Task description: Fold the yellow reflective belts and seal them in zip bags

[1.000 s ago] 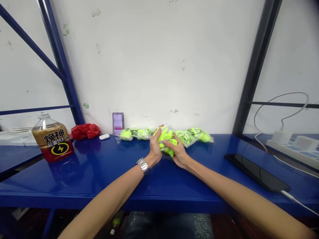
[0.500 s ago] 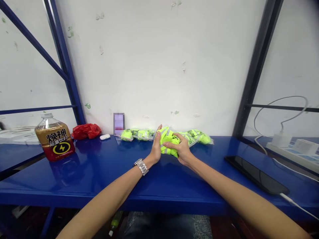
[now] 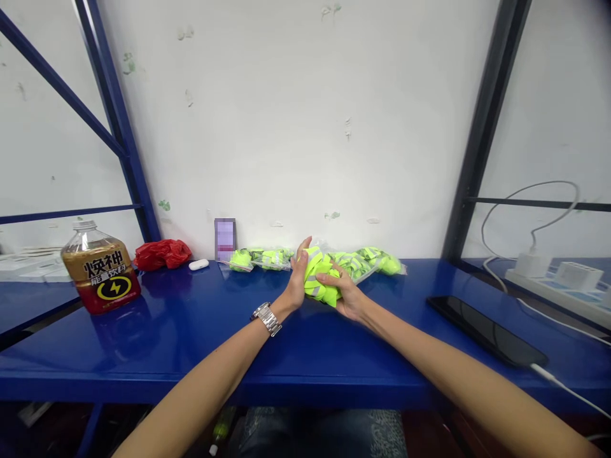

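Between my hands is a crumpled, bright yellow-green reflective vest (image 3: 317, 275) with silver-grey stripes, held above the blue table (image 3: 200, 343). My left hand (image 3: 296, 280) presses its palm and fingers against the bundle's left side; a metal watch (image 3: 267, 319) is on that wrist. From the right, my right hand (image 3: 349, 294) wraps round the bundle, thumb across its front and the other fingers partly hidden behind. Clear bags of similar yellow-green material lie behind, one bag (image 3: 272, 258) to the left and another bag (image 3: 377, 261) to the right.
A large drink bottle (image 3: 102, 270), a red plastic bag (image 3: 162, 254) and a small white case (image 3: 198, 264) stand at the left. A phone (image 3: 225, 238) leans on the wall. Another phone (image 3: 487, 331) with a cable lies right, near a power strip (image 3: 548, 286).
The bundle has been squeezed and turned slightly between my hands, looking rounder now. The whole view has shifted a little; the bags and other objects stay put.
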Demonstrator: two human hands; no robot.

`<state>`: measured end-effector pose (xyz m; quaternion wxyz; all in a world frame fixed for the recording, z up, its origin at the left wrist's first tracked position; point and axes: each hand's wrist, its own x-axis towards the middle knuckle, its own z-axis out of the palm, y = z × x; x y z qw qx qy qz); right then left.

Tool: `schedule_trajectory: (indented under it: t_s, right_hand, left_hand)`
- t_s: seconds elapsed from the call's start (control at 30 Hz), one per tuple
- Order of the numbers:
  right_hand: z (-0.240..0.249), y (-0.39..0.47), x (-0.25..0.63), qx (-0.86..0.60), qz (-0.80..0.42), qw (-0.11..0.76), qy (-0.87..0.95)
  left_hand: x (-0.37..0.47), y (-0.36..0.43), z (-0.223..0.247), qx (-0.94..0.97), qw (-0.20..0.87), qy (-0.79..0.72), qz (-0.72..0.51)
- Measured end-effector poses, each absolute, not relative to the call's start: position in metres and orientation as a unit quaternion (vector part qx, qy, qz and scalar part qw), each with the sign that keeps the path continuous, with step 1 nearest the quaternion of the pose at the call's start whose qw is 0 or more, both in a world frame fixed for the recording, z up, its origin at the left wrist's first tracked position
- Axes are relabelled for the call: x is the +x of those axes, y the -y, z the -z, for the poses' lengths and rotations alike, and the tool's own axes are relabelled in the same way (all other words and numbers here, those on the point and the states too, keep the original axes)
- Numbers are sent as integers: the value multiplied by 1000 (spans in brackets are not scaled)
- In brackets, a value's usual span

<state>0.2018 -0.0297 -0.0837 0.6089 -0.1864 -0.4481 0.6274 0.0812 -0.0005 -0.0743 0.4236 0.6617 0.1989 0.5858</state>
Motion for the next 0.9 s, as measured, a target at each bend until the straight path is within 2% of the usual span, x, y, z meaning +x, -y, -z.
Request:
schedule_trajectory:
  t_s: [0.2,0.4,0.63,0.7,0.83,0.9]
  right_hand:
    - [85,29,205,-164,-637,587,471]
    - [81,30,212,-225,-574,615,492]
    - [80,14,231,-306,-437,653,537]
    - [80,8,238,-349,-352,658,567]
    - [78,5,247,-432,-128,599,662]
    - [77,8,247,-432,-79,563,700]
  left_hand:
    - [79,3,79,712,354,-170,-582]
    - [72,1,80,735,386,-159,-533]
    - [63,-11,79,742,252,-370,-499]
    - [68,-11,78,723,305,-362,-502]
    - [81,-4,76,621,585,-257,-454]
    - [83,0,76,572,670,-231,-413]
